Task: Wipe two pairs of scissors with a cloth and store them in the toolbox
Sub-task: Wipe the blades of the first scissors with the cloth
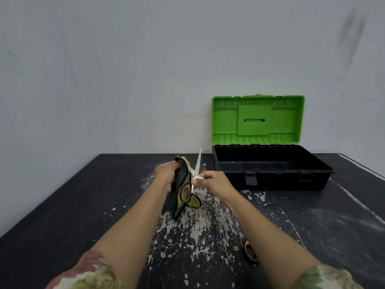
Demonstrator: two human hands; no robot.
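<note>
At the centre of the frame the left hand grips a dark and yellow-green cloth, fingers curled over its top edge, the rest hanging down to the table. Just right of it the right hand pinches a pair of scissors near the pivot; the blades are spread, one pointing up, the other running into the cloth. A pinkish handle loop shows against the cloth. The toolbox stands right of centre, its green lid upright against the wall. At lower right, partly hidden by the right forearm, lies what seems to be the second scissors' handle.
</note>
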